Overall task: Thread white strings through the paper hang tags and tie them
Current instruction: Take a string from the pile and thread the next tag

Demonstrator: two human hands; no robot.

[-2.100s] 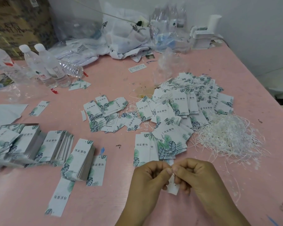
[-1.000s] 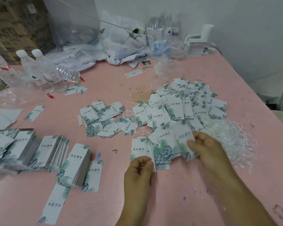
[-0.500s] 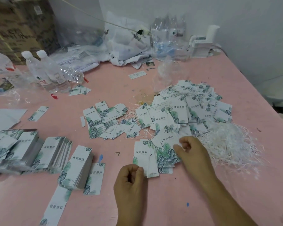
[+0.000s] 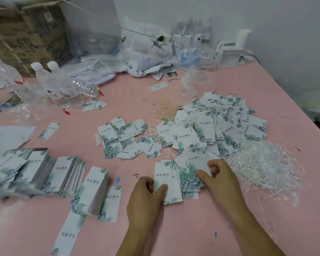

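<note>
Two hands rest on flat paper tags (image 4: pixel 172 180): left hand (image 4: pixel 146 194) pinches one tag's edge, right hand (image 4: pixel 222 180) curls over them beside thin, tangled white strings (image 4: pixel 262 163) on the pink tabletop (image 4: pixel 192 228).

Both bare forearms reach in from the near edge. The left hand (image 4: pixel 146 196) lies knuckles up, fingers curled under. The right hand (image 4: pixel 220 180), just right of it, has index finger extended leftward, others curled.

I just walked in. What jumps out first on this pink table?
Leaf-printed paper tags are heaped across the middle of the table, with a tangle of white strings just right of them. Near the front, the left hand and right hand both rest on a small fan of tags.
</note>
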